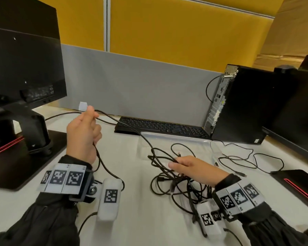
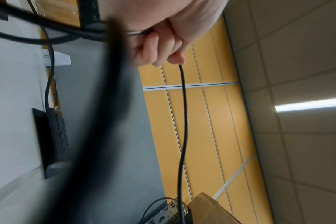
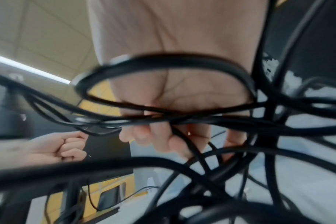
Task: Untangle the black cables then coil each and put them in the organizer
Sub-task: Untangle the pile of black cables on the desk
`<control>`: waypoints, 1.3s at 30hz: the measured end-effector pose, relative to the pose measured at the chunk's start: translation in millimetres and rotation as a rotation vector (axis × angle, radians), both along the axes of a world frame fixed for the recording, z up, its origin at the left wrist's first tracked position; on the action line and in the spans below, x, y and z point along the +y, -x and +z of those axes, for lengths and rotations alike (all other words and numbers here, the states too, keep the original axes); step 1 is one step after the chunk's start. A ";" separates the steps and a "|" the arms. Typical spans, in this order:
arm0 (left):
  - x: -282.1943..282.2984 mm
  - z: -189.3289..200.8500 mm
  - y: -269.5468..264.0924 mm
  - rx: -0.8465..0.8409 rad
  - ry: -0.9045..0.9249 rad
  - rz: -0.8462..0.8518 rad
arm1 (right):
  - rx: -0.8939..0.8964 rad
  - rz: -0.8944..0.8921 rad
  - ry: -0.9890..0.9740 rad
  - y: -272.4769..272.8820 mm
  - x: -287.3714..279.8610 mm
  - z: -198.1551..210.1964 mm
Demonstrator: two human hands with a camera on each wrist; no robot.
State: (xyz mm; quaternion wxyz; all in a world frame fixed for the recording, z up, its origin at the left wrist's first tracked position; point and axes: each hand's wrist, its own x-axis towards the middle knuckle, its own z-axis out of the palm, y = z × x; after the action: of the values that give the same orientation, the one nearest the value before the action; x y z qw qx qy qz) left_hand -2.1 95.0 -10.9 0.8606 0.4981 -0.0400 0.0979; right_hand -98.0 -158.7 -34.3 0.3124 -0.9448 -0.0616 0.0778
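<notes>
Smooth white desk (image 1: 135, 219) — thin, looping black cables (image 1: 169, 176) in both hands.

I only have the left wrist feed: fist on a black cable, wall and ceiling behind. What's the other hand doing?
Observer: The right hand grips several strands of the tangled cables, low over the desk.
Operator: Is my strand clear of the knot yet?
Observer: No. From the left hand the pulled cable runs down into that tangle.
Operator: Organizer anywhere?
Observer: A clear tray sits just behind the tangle, in front of the keyboard; no coiled cable shows in it.
</notes>
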 end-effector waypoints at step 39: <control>29.0 -3.4 -19.2 0.111 0.360 -0.402 | 0.613 0.243 -0.366 -102.2 154.3 -3.7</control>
State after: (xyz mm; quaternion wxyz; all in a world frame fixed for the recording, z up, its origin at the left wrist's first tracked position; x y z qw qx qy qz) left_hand 17.2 124.0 -14.2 0.9383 0.3239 -0.0727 -0.0969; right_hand 4.2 -4.4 -38.0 0.4683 -0.7921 -0.0895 0.3813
